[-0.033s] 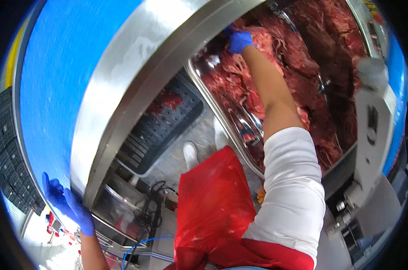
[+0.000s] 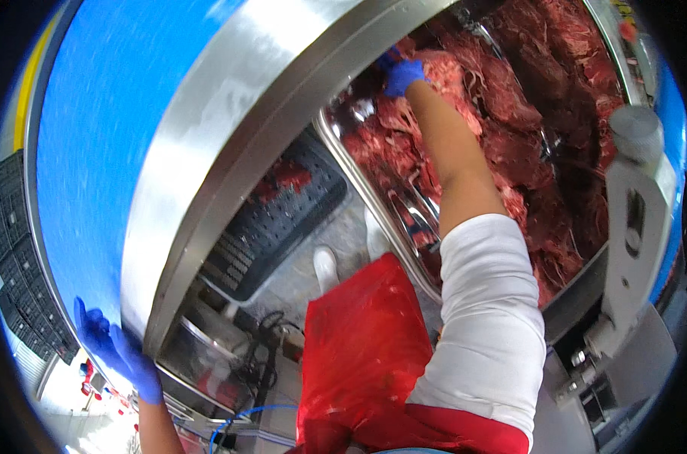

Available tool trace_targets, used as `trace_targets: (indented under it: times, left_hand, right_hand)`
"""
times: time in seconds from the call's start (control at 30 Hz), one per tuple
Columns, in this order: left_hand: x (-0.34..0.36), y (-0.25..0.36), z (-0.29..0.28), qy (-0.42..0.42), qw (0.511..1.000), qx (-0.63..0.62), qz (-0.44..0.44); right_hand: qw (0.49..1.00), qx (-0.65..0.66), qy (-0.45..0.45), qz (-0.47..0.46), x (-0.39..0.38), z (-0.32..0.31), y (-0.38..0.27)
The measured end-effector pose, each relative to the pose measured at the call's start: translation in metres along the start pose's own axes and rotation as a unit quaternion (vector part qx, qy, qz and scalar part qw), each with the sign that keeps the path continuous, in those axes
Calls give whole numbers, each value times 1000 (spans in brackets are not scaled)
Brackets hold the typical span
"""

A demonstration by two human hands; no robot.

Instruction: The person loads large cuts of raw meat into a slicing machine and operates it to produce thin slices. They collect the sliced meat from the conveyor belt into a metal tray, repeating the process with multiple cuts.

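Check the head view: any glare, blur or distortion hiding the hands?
Head view: strong fisheye bend on the steel lid, black corners; soft glare on its rim; right hand small but sharp in the meat; left hand near the washed-out lower-left edge.

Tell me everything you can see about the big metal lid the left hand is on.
The lid is a large curved cover, raised and tilted, sweeping from lower left to the top of the picture. Its rim is a broad band of brushed, shiny steel with a stepped edge; the face beyond it looks bright blue. The left hand, in a blue glove, is pressed against its lower end. Its upper end overhangs the meat in the steel tub, where the gloved right hand reaches in just beneath the rim.
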State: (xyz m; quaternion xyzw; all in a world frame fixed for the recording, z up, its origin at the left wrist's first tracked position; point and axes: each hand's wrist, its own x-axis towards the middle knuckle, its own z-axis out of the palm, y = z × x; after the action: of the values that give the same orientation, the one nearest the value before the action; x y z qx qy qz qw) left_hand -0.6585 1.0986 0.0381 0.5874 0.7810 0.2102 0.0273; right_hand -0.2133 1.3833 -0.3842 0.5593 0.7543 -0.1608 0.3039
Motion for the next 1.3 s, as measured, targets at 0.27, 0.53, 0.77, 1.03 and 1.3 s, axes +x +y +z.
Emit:
trace_targets:
  times: [0.27, 0.53, 0.77, 1.03, 1.3]
  left_hand:
    - [5, 8, 3, 41, 997, 53, 34]
    - [5, -10, 4, 44, 996, 65, 42]
    - [3, -16, -8, 14, 991, 89, 97]
    - [3, -5, -1, 17, 993, 88, 72]
    - [5, -5, -4, 31, 994, 89, 63]
  right_hand:
    - [993, -118, 25, 16, 54, 86, -41]
    - [962, -228, 137, 62, -4, 227, 0]
    - [888, 46, -100, 447, -152, 84, 103]
    - [945, 244, 111, 187, -120, 150, 157]
    - [960, 127, 85, 233, -97, 167, 117]
